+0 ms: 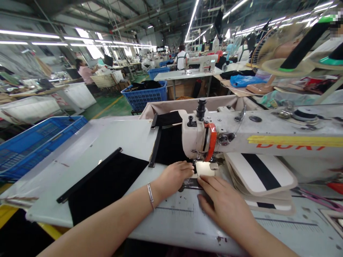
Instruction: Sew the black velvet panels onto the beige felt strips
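Note:
A white sewing machine head (197,137) with an orange guard stands over a small cream piece (205,169) lying at its presser foot. My right hand (226,201) lies flat, thumb apart, with fingertips on the near edge of this piece. My left hand (175,177) is at the left of the needle area, its fingers stretched out toward the foot; their undersides and the thumb are hidden. Behind it, black fabric (171,144) with a dark edging strip runs beside the machine. Another black fabric panel (107,182) with a similar strip lies farther left.
Cream panels with a black stripe (259,173) are stacked under the machine arm. Pink-handled scissors (321,200) lie at the right. Blue crates (40,139) stand left of the table (112,134). Thread cones (305,44) and a fan (278,46) are at upper right; other people work farther back.

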`<state>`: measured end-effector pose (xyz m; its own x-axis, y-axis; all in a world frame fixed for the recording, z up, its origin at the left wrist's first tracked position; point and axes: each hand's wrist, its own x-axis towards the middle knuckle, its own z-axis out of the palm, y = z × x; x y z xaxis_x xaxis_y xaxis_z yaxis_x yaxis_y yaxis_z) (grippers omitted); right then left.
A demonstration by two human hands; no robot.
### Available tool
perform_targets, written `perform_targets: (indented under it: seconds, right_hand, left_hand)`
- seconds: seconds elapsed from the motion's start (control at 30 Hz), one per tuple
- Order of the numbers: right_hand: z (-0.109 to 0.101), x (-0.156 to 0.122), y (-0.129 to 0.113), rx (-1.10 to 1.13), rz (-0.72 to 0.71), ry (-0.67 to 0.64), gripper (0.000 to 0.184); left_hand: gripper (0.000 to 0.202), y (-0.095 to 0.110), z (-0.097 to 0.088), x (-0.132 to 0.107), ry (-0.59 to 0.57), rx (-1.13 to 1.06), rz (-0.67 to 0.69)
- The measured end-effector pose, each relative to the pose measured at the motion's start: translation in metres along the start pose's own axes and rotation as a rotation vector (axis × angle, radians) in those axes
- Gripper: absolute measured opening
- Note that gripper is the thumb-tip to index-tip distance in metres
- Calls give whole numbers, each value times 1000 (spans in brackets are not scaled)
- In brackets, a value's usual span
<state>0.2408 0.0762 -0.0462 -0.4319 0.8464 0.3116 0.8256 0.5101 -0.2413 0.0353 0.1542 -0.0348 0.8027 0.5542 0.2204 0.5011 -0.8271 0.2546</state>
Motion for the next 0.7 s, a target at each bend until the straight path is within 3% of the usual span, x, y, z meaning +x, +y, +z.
perform_targets:
  seconds: [0.33,0.7]
  right_hand:
    - [8,22,9,-10,46,-22,44]
    - [8,24,6,3,75,12,45]
  left_hand:
    - [19,-25,10,16,71,32,-131]
    - [24,-24,10,20,159,11,-208]
